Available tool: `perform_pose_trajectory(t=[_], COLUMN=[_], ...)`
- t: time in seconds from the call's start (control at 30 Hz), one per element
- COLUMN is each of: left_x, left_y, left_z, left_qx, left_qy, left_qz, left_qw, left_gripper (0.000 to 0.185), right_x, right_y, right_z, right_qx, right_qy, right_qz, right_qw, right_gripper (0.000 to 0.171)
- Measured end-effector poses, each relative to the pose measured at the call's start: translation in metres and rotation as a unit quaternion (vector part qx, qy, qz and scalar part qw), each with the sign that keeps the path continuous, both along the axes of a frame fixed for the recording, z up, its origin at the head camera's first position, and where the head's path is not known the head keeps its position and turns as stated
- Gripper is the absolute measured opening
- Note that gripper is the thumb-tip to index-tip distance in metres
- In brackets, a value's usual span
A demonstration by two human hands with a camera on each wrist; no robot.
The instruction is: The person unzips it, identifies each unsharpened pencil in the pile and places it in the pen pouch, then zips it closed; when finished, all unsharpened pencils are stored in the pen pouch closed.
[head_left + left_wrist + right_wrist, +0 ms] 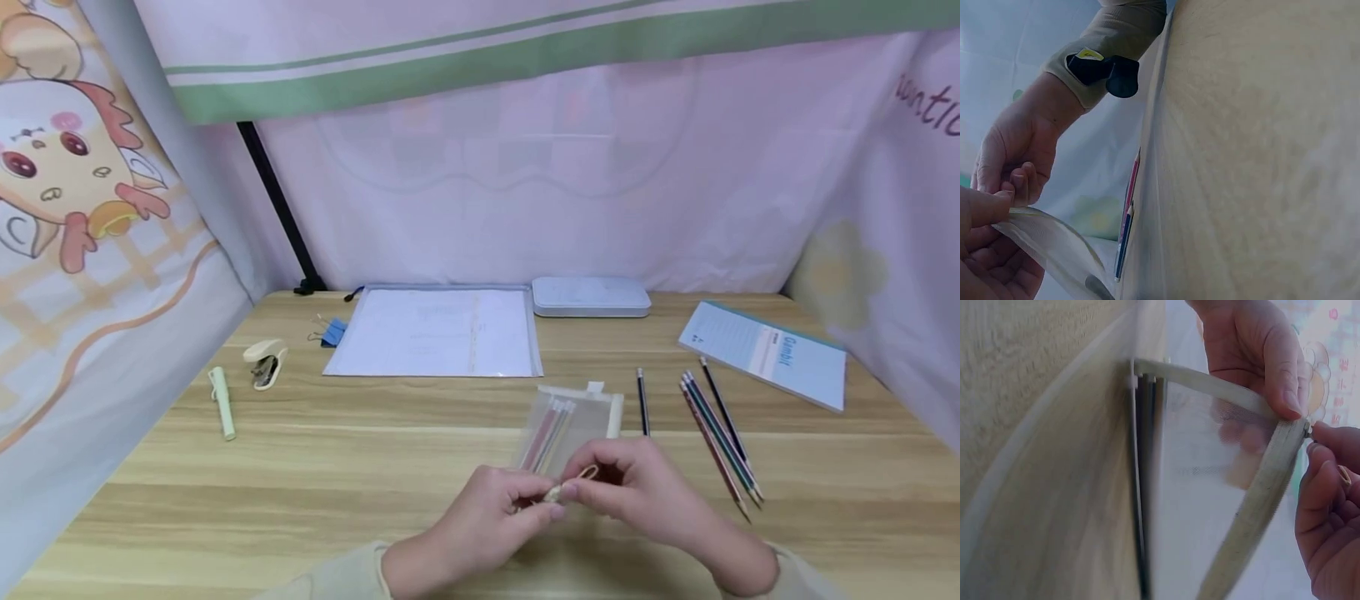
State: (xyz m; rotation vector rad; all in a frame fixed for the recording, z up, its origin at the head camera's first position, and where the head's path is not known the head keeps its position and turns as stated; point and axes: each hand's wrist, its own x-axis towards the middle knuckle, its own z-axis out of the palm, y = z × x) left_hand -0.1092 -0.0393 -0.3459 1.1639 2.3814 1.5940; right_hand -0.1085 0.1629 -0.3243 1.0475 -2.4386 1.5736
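A see-through mesh zip pouch point(581, 421) with several pencils point(549, 433) inside lies on the table, its near end raised toward me. My left hand point(495, 512) pinches the near corner of the pouch between thumb and fingers. Close against it, my right hand point(637, 492) pinches the zipper pull, whose small cord loop point(590, 472) sticks out between the fingers. In the right wrist view, the zip strip point(1250, 506) runs along the lifted edge up to the right fingertips. Whether the zip is fully closed cannot be told.
Several loose pencils point(720, 437) lie right of the pouch, one dark pencil point(642, 402) apart. Behind are a blue notepad point(765, 354), a white case point(591, 298), a document folder point(438, 333) and a blue binder clip point(333, 332). A stapler point(266, 362) and green pen point(222, 404) lie left.
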Motion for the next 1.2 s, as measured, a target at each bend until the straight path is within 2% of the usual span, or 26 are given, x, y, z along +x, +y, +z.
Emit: perform_pose_trajectory(t=[0.1, 0.23, 0.3, 0.37, 0.5, 0.67, 0.73, 1.0, 1.2], left_x=[-0.001, -0.002, -0.002, -0.003, -0.007, -0.014, -0.017, -0.037, -0.046], left_y=[0.001, 0.0, -0.001, -0.004, -0.014, -0.027, -0.032, -0.049, -0.061], left_z=[-0.001, -0.003, -0.003, -0.002, 0.0, -0.001, -0.002, -0.001, -0.003], left_qx=[0.006, 0.017, 0.02, 0.02, 0.016, 0.017, 0.02, 0.023, 0.001], left_qy=[0.021, 0.03, 0.02, -0.007, -0.048, -0.039, -0.03, -0.061, -0.056], left_qz=[0.003, 0.017, 0.024, 0.031, 0.047, 0.071, 0.083, 0.14, 0.17], left_qw=[0.9998, 0.9993, 0.9993, 0.9993, 0.9976, 0.9966, 0.9959, 0.988, 0.9838], left_gripper=[0.013, 0.016, 0.017, 0.018, 0.017, 0.014, 0.013, 0.013, 0.006], right_x=[-0.003, -0.006, -0.008, -0.01, -0.015, -0.022, -0.025, -0.034, -0.042], right_y=[0.004, 0.009, 0.012, 0.017, 0.028, 0.04, 0.045, 0.069, 0.084], right_z=[-0.001, -0.005, -0.007, -0.008, -0.01, -0.015, -0.017, -0.018, -0.022], right_qx=[-0.006, -0.021, -0.014, -0.001, 0.029, 0.049, 0.056, 0.104, 0.143], right_qy=[-0.055, -0.074, -0.079, -0.091, -0.138, -0.169, -0.165, -0.153, -0.111], right_qz=[-0.003, -0.012, -0.03, -0.059, -0.129, -0.158, -0.173, -0.26, -0.269], right_qw=[0.998, 0.997, 0.996, 0.994, 0.982, 0.972, 0.969, 0.948, 0.946], right_gripper=[0.003, 0.006, 0.006, 0.008, 0.016, 0.02, 0.019, 0.019, 0.019])
